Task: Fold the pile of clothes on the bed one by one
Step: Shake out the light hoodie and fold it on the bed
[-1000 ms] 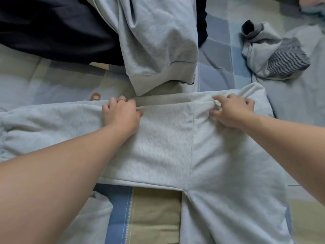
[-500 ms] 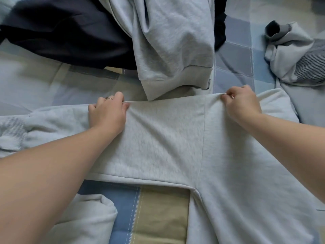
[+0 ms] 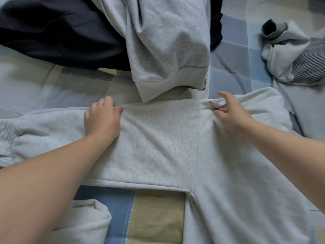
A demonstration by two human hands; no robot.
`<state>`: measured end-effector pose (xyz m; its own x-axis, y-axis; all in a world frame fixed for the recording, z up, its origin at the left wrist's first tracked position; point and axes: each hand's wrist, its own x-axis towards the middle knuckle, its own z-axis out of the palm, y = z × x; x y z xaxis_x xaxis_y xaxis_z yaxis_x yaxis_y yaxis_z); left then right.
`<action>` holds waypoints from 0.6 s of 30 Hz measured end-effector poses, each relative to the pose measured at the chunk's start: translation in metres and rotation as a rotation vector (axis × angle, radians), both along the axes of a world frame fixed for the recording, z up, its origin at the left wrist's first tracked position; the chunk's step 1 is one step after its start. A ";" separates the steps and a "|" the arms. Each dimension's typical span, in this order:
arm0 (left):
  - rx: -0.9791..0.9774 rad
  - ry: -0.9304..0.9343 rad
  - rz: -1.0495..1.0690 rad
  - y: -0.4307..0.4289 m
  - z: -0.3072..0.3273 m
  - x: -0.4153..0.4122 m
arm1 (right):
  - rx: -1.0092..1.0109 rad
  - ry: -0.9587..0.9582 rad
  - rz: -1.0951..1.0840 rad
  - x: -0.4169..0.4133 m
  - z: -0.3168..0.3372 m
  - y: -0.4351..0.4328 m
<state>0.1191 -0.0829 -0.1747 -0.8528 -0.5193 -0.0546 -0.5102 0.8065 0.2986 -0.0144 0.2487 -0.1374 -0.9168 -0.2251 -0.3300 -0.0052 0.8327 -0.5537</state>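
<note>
grey sweatshirt (image 3: 158,138): left hand (image 3: 102,120) grips edge, right hand (image 3: 231,112) pinches fold (index out)

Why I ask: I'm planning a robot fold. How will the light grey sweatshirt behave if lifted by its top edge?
Probably floppy: the light grey sweatshirt bunches into folds where the right hand pinches it. Likely it sags between grips, so the left hand holding the same edge helps. Its fleecy knit looks unlikely to slip on the quilt.

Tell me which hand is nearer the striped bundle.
Right. The right hand pinches the sweatshirt edge below-left of the striped bundle; the left hand grips that edge much farther left.
</note>
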 end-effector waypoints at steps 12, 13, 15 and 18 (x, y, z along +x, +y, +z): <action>0.211 -0.224 -0.725 0.219 0.024 -0.019 | 0.444 -0.002 0.083 -0.028 0.027 0.084; 0.202 -0.309 -0.708 0.229 0.018 -0.024 | 0.424 -0.013 0.146 -0.025 0.021 0.085; 0.130 -0.387 -0.684 0.238 0.002 -0.025 | 0.411 -0.074 0.232 -0.017 0.011 0.090; 0.080 -0.414 -0.649 0.241 -0.011 -0.027 | 0.452 -0.026 0.256 -0.009 0.004 0.097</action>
